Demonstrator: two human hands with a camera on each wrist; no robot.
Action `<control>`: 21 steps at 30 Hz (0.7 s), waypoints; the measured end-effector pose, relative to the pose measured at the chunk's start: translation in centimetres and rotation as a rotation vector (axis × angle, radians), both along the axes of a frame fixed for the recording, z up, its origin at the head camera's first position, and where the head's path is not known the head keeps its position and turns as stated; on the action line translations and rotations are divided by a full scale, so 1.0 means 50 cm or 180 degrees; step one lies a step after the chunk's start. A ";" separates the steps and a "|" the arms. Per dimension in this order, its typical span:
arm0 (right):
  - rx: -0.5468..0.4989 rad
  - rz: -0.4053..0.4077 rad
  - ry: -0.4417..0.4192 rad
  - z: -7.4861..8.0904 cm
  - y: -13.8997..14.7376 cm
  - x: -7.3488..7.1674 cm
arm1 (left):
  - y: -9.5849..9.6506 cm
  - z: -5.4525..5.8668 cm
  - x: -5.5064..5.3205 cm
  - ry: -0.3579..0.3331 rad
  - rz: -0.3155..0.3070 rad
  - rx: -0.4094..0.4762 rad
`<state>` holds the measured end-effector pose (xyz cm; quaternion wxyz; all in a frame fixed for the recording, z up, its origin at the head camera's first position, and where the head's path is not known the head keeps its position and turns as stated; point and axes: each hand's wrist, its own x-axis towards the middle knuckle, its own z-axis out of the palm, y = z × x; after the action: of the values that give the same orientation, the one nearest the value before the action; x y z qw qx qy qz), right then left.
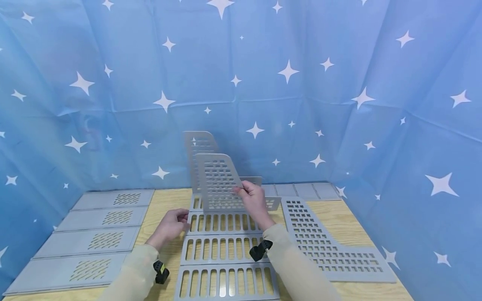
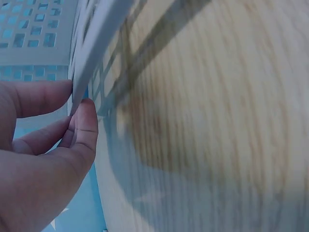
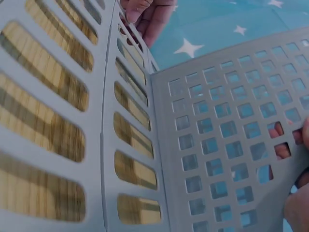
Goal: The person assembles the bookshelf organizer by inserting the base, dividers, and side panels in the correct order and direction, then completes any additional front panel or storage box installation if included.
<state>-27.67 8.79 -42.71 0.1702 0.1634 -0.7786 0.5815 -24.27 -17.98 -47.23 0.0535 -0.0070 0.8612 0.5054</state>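
My right hand (image 1: pixel 256 201) grips the curved edge of a grey perforated L-shaped panel (image 1: pixel 221 157), which stands upright. A second upright perforated panel (image 1: pixel 189 167) stands behind it. Below them, slotted grey panels (image 1: pixel 226 235) run toward me in joined rows. On the left edge of a slotted row near the upright panels, my left hand (image 1: pixel 172 225) pinches the rim; the left wrist view shows thumb and fingers (image 2: pixel 87 121) on either side of a thin panel edge. In the right wrist view, the perforated panel (image 3: pixel 161 111) meets the slotted panel (image 3: pixel 110 145) along a seam.
At the left lie several flat grey panels (image 1: pixel 99 200) with slanted slits. Another perforated L-shaped panel (image 1: pixel 357 274) lies flat at the right. Plain grey panels (image 1: pixel 306 192) lie along the back. A blue starred curtain (image 1: pixel 241 58) surrounds the wooden table (image 1: pixel 165 205).
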 end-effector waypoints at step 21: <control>-0.0023 0.0170 -0.0028 0.002 -0.079 0.001 | 0.003 0.007 0.004 0.0023 -0.0065 -0.0120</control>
<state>-27.61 4.82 -42.63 0.1518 0.1810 -0.7726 0.5893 -24.05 -17.85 -46.87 0.0555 0.0026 0.8707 0.4886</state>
